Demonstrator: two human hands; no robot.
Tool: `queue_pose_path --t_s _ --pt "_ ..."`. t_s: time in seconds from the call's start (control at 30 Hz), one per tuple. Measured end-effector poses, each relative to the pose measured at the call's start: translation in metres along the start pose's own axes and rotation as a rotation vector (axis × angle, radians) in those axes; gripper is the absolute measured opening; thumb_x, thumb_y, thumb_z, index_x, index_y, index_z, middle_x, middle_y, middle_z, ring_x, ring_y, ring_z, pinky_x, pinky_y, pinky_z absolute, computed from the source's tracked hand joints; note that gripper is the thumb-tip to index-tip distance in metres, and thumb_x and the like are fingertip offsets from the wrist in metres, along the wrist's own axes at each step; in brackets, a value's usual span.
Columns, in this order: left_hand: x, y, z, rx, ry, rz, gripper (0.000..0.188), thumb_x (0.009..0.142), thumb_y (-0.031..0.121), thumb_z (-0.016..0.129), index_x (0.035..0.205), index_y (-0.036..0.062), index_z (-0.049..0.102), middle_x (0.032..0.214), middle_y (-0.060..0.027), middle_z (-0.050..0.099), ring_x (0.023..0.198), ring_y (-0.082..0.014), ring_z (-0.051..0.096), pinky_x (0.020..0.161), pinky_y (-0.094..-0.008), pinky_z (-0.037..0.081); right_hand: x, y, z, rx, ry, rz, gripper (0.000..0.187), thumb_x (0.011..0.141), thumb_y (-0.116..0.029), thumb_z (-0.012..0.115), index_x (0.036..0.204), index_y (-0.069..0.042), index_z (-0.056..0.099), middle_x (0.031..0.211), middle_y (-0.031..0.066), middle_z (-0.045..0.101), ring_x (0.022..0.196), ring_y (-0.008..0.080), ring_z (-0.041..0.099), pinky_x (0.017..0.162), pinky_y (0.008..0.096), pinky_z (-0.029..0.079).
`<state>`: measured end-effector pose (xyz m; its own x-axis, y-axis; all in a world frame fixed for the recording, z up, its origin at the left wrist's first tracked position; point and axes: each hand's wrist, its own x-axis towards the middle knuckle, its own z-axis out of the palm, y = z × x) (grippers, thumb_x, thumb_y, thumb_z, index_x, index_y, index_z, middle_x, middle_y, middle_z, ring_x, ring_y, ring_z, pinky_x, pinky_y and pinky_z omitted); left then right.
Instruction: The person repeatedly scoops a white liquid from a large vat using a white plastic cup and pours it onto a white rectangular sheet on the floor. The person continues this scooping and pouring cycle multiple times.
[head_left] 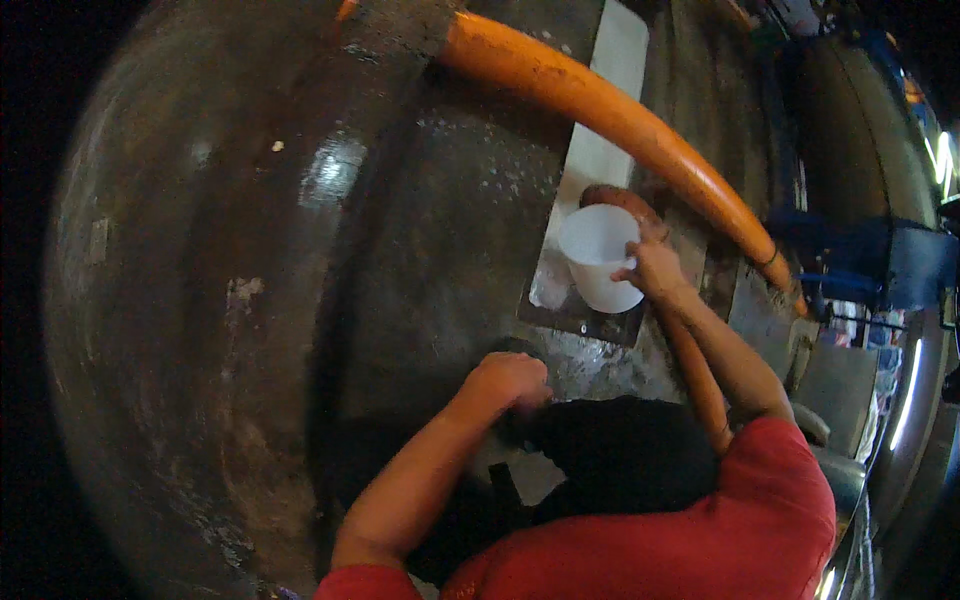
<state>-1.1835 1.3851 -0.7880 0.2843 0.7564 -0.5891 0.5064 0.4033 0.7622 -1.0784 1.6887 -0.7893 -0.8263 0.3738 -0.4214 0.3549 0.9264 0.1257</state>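
The right hand [658, 268] pinches the right rim of a white bucket [600, 290], fingers hooked over its edge. Nearer the wearer than the bucket and left of it, the left hand [510, 380] is curled; whether it holds anything cannot be told. A pale strip [602, 155] extends beyond the bucket, crossed there by a thick orange pipe [640, 130].
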Motion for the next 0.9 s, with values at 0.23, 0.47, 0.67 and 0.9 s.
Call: queue_pose_path --t_s 0.23,0.47,0.67,0.9 --pt "0.013 0.001 0.006 -0.017 -0.034 -0.029 0.047 0.093 0.043 0.054 0.104 -0.0014 0.063 0.11 -0.0228 0.065 0.105 -0.0398 0.061 0.091 -0.0472 0.048 0.04 0.034 0.176 -0.071 -0.362 0.06 0.053 0.075 -0.031 0.078 0.118 -0.005 0.061 0.126 0.0338 0.047 0.112 0.0438 0.056 0.091 0.0451 0.05" --pt "0.014 -0.015 0.002 -0.021 -0.136 -0.24 0.053 0.095 0.047 0.05 0.114 -0.0023 0.056 0.117 -0.024 0.061 0.112 -0.0403 0.057 0.096 -0.0463 0.046 0.066 0.019 0.24 -0.021 -0.418 0.009 0.036 0.089 -0.008 0.051 0.124 -0.003 0.057 0.127 0.0441 0.045 0.108 0.0479 0.06 0.088 0.0417 0.054" --pt "0.017 -0.03 0.008 -0.062 -0.066 -0.226 0.059 0.096 0.049 0.048 0.122 -0.0039 0.053 0.122 -0.0255 0.059 0.114 -0.0413 0.056 0.097 -0.0472 0.045 0.122 -0.019 0.262 -0.217 -0.553 -0.19 0.032 0.09 -0.01 0.051 0.119 -0.007 0.065 0.117 0.0281 0.063 0.108 0.0432 0.062 0.082 0.0518 0.055" --pt "0.006 -0.035 0.019 -0.09 0.036 -0.234 0.056 0.096 0.046 0.049 0.122 -0.0036 0.052 0.116 -0.0265 0.061 0.111 -0.0425 0.057 0.094 -0.0482 0.046 0.139 -0.032 0.279 -0.134 -0.374 -0.052 0.028 0.084 -0.018 0.062 0.11 -0.009 0.068 0.109 0.0194 0.067 0.102 0.0354 0.065 0.088 0.0537 0.051"
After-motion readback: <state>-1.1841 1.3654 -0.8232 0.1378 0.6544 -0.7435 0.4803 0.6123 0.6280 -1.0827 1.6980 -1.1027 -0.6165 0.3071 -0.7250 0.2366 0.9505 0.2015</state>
